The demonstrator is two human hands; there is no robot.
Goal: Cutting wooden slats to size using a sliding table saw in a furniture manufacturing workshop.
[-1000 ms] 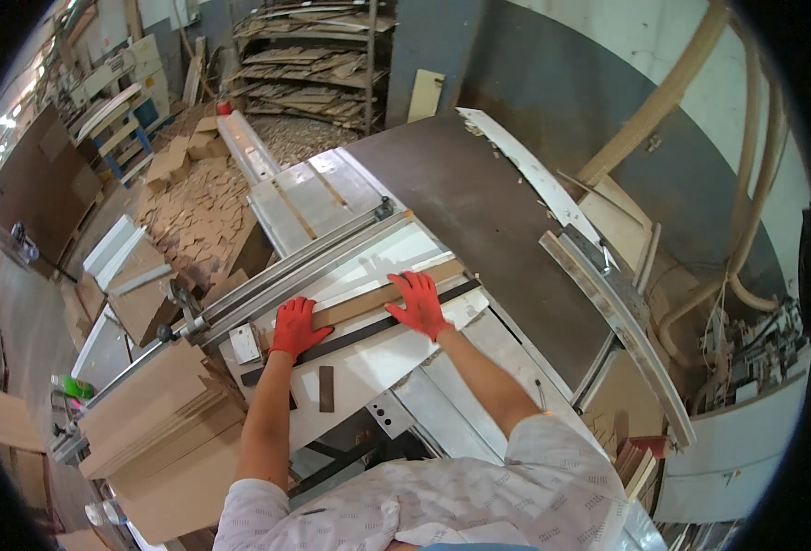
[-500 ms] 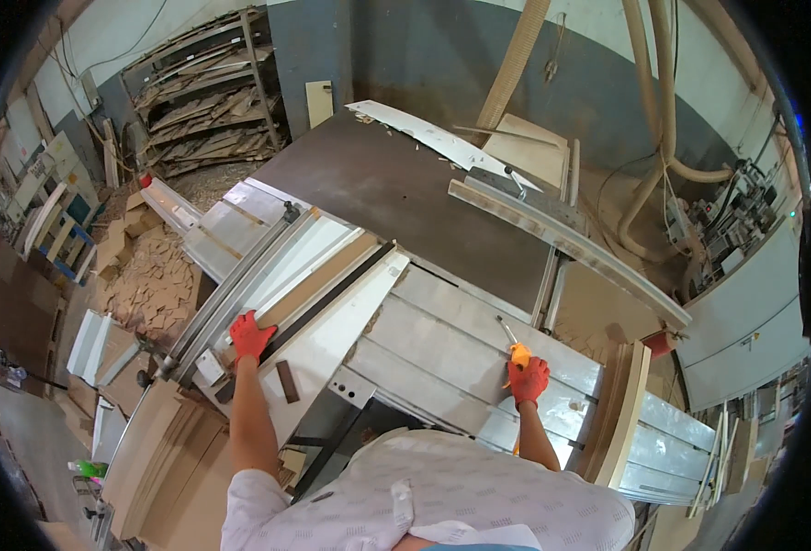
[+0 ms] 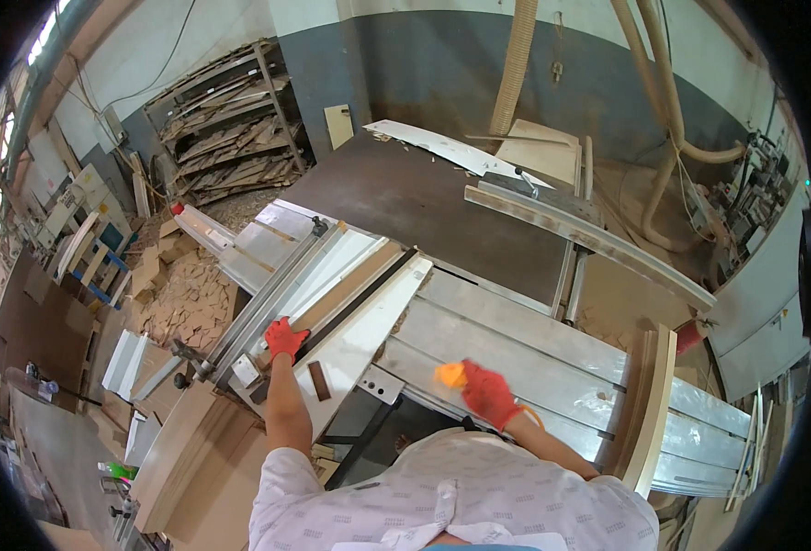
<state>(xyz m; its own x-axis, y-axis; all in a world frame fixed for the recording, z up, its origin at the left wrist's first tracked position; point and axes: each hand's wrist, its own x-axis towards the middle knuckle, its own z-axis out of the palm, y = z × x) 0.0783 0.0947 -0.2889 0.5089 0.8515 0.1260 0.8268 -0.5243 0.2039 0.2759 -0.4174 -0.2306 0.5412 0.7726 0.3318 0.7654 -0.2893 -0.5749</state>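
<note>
Left hand (image 3: 285, 338), red-gloved, pressed flat at centre-left on the long wooden strip (image 3: 349, 291) against the saw fence (image 3: 268, 303), steadying it; right hand (image 3: 486, 393), lower centre, closed around a small orange object (image 3: 450, 375) above the sliding table (image 3: 552, 358).

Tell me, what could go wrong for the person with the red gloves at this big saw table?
The left hand rests by the sliding fence, so fingers might get pinched if it slides. The right hand reaches across the metal table, where loose gloves could catch. Wood scraps on the floor could trip someone.
</note>
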